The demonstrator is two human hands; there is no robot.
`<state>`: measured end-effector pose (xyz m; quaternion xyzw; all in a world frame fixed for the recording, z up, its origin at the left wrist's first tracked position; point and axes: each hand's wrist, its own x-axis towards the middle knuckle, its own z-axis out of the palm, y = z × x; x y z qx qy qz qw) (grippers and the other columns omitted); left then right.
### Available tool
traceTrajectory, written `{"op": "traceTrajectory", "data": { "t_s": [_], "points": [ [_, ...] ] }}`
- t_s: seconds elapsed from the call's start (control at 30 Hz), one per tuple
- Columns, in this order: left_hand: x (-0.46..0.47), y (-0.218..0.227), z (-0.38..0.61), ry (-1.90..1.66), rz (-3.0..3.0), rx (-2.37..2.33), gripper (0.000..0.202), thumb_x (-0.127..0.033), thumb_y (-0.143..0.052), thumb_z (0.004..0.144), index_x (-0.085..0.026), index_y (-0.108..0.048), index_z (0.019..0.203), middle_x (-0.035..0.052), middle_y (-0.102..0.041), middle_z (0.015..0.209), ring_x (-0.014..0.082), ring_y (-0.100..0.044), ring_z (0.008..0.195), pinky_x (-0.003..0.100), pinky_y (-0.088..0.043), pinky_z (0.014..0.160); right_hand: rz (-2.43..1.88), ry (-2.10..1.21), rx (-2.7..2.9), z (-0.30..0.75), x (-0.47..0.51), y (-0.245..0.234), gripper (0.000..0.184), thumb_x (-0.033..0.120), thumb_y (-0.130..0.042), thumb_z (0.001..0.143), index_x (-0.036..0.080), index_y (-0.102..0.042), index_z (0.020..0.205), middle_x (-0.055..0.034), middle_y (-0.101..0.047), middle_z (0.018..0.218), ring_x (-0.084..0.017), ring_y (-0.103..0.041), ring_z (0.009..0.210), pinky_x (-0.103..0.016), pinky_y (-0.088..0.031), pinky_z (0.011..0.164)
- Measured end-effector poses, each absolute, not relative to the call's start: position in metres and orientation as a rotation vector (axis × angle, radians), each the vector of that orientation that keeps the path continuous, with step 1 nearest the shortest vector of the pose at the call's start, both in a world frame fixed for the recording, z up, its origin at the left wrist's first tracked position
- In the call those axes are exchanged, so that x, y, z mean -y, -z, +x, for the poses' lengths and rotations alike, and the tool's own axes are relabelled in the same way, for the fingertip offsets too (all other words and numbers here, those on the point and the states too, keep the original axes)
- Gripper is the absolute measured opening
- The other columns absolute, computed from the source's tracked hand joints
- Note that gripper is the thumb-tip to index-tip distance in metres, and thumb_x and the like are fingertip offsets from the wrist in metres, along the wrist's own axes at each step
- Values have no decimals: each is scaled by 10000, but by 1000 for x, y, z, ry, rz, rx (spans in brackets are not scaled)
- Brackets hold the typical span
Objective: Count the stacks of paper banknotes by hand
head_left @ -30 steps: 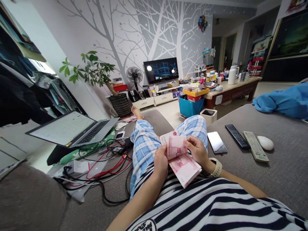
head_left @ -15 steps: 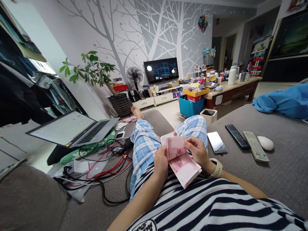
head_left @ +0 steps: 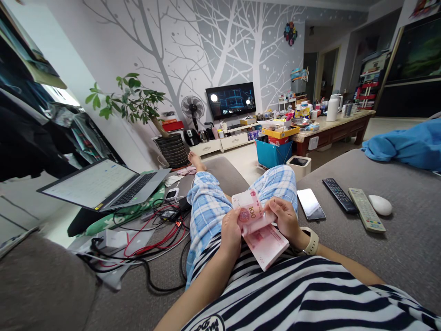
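A stack of pink 100 banknotes (head_left: 267,246) is bent over above my lap, its upper part showing the printed 100 and its lower part angled toward my striped shirt. My left hand (head_left: 231,232) is closed around the stack's left side, thumb near the fold. On the other side, my right hand (head_left: 283,216) pinches the edge of a banknote that curls down across the middle. A pale watch (head_left: 312,241) is on my right wrist. The fingers behind the notes are hidden.
Right of my legs on the grey sofa lie a phone (head_left: 311,204), a black remote (head_left: 340,196), a beige remote (head_left: 366,210) and a white mouse (head_left: 380,205). To the left are an open laptop (head_left: 138,191) and tangled cables (head_left: 151,248). A blue bin (head_left: 274,154) stands ahead.
The banknote in my right hand has been pulled down toward me from standing upright, exposing the 100 on the note behind it. My left hand has stayed in place.
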<state>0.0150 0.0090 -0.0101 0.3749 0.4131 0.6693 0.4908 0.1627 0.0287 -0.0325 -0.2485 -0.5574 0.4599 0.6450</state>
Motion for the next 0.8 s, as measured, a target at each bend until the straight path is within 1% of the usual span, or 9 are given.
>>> {"op": "traceTrajectory", "data": {
  "t_s": [0.07, 0.13, 0.2, 0.3, 0.37, 0.47, 0.6, 0.8],
  "points": [
    [-9, 11, 17, -1644, 897, -977, 144, -314, -719, 678, -178, -704, 634, 37, -715, 676, 217, -644, 676, 330, -520, 702, -537, -1051, 1274, 163, -29, 33, 416, 544, -560, 893, 184, -625, 694, 33, -477, 492, -102, -379, 442, -260, -281, 460],
    [-11, 15, 18, -1634, 882, -952, 154, -323, -719, 682, -171, -705, 665, 27, -717, 686, 197, -647, 651, 325, -522, 708, -549, -1020, 1249, 163, -30, 33, 378, 508, -609, 875, 189, -596, 675, 35, -486, 515, -106, -412, 475, -259, -323, 491],
    [-13, 19, 19, -1608, 872, -931, 157, -323, -724, 682, -168, -713, 701, 21, -721, 698, 178, -645, 631, 309, -520, 695, -586, -987, 1212, 162, -32, 33, 337, 470, -680, 831, 194, -566, 674, 34, -507, 580, -112, -449, 542, -255, -368, 541],
    [-15, 23, 17, -1572, 889, -915, 183, -335, -734, 673, -164, -728, 740, 25, -734, 725, 169, -649, 637, 286, -515, 671, -625, -1010, 1205, 160, -35, 33, 295, 454, -722, 790, 201, -576, 754, 26, -550, 664, -130, -495, 623, -257, -407, 592],
    [-15, 24, 16, -1564, 905, -923, 196, -343, -747, 661, -161, -727, 731, 21, -729, 707, 163, -642, 622, 275, -509, 652, -624, -1041, 1235, 159, -36, 33, 293, 463, -712, 791, 201, -583, 771, 21, -561, 677, -137, -502, 639, -259, -413, 599],
    [-14, 24, 16, -1553, 919, -933, 202, -343, -765, 647, -157, -719, 712, 14, -716, 676, 149, -626, 596, 263, -501, 635, -622, -1056, 1276, 158, -36, 34, 315, 472, -685, 808, 194, -573, 709, 23, -542, 651, -131, -472, 615, -256, -398, 573],
    [-14, 23, 16, -1546, 918, -932, 212, -346, -762, 654, -155, -728, 740, 22, -729, 702, 150, -634, 606, 268, -506, 653, -642, -1044, 1281, 158, -37, 36, 323, 464, -677, 816, 191, -568, 683, 32, -517, 626, -119, -446, 583, -251, -379, 554],
    [-14, 20, 18, -1630, 916, -946, 191, -358, -725, 685, -167, -721, 695, 21, -736, 710, 179, -659, 641, 294, -522, 692, -681, -1042, 1226, 157, -38, 37, 332, 489, -719, 771, 190, -590, 709, 13, -591, 650, -134, -519, 599, -264, -421, 574]
  ]
}}
